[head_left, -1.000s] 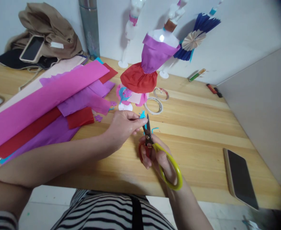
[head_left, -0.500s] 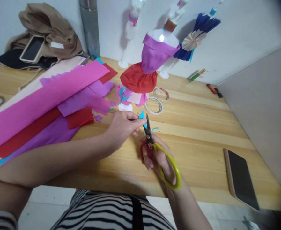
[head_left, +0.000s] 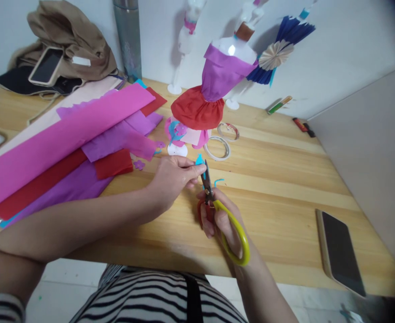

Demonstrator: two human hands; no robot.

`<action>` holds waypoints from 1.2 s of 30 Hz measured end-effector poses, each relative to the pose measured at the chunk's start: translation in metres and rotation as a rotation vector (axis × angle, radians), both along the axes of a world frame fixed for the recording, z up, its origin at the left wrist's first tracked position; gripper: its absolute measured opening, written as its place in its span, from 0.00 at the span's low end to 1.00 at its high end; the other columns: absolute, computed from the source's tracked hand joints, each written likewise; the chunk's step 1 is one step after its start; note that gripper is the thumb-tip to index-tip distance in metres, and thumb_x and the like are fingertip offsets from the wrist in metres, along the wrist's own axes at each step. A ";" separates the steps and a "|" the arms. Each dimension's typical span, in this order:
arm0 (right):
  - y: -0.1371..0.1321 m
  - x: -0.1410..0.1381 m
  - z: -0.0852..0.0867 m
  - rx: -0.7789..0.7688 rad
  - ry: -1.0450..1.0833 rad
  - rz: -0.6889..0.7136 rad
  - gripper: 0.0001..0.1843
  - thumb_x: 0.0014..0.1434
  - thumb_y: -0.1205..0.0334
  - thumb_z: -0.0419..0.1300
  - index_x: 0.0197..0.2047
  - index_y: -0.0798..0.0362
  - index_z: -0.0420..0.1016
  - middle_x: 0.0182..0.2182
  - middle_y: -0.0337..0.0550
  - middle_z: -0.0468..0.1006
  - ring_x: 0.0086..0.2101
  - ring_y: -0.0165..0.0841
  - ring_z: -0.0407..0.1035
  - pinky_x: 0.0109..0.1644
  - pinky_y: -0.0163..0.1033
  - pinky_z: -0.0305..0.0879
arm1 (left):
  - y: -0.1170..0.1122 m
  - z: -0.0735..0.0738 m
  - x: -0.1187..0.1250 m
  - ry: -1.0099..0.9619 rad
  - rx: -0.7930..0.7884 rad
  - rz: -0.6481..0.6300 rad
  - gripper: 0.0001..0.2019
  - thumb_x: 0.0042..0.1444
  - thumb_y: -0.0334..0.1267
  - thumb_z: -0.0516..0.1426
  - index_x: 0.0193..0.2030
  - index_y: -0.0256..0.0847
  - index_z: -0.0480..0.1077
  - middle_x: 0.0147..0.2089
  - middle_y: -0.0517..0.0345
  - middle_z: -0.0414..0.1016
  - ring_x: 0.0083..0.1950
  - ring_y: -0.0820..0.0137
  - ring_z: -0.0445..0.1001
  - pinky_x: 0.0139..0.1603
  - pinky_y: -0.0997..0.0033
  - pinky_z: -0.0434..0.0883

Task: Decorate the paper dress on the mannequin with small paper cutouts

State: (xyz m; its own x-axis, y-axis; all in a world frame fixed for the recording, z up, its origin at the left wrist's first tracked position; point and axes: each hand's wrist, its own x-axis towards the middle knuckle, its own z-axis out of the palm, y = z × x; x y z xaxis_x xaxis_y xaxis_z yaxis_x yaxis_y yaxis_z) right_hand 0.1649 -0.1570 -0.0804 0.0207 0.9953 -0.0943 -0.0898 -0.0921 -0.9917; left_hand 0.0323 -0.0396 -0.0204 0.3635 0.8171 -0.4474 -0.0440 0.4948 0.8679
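Observation:
Pinched between the thumb and fingers of my left hand (head_left: 177,179) is a small piece of bright blue paper (head_left: 199,159). My right hand (head_left: 222,215) is wrapped round a pair of scissors (head_left: 208,190) with one yellow and one red handle loop. Their dark blades point away from me and lie nearly together against the blue piece, right by my left thumb. A thin blue offcut (head_left: 219,180) rests on the table just beyond the blades. Part of the blue piece is hidden behind my left fingers.
A small dress form (head_left: 229,74) in a purple top and red skirt stands behind my hands. Two tape rolls (head_left: 217,149) lie near it. Coloured paper sheets (head_left: 66,130) spread to the left, with purple paper flowers (head_left: 139,165) alongside. A phone (head_left: 340,251) lies at right.
The scissor blades have closed further on the blue piece, and the yellow handle has swung slightly left. My left hand has stayed in nearly the same spot.

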 end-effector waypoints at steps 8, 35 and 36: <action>-0.001 -0.002 0.008 -0.052 0.010 -0.014 0.34 0.57 0.27 0.61 0.46 0.51 0.70 0.19 0.27 0.64 0.13 0.23 0.52 0.16 0.31 0.49 | 0.000 0.005 0.001 0.027 -0.013 -0.012 0.14 0.56 0.28 0.63 0.20 0.35 0.71 0.18 0.64 0.70 0.21 0.80 0.66 0.26 0.80 0.66; 0.000 -0.002 0.010 -0.101 0.021 -0.014 0.31 0.55 0.29 0.65 0.43 0.49 0.68 0.16 0.24 0.61 0.12 0.20 0.47 0.13 0.28 0.46 | 0.003 0.004 0.001 0.051 -0.037 -0.021 0.12 0.56 0.25 0.63 0.22 0.35 0.73 0.18 0.65 0.69 0.21 0.81 0.65 0.25 0.80 0.65; 0.000 -0.002 0.009 -0.106 0.024 -0.013 0.31 0.55 0.29 0.65 0.43 0.49 0.68 0.15 0.24 0.61 0.12 0.20 0.47 0.14 0.28 0.46 | 0.003 0.004 0.001 0.048 -0.037 -0.021 0.12 0.56 0.25 0.63 0.22 0.34 0.73 0.18 0.65 0.69 0.21 0.81 0.65 0.25 0.80 0.65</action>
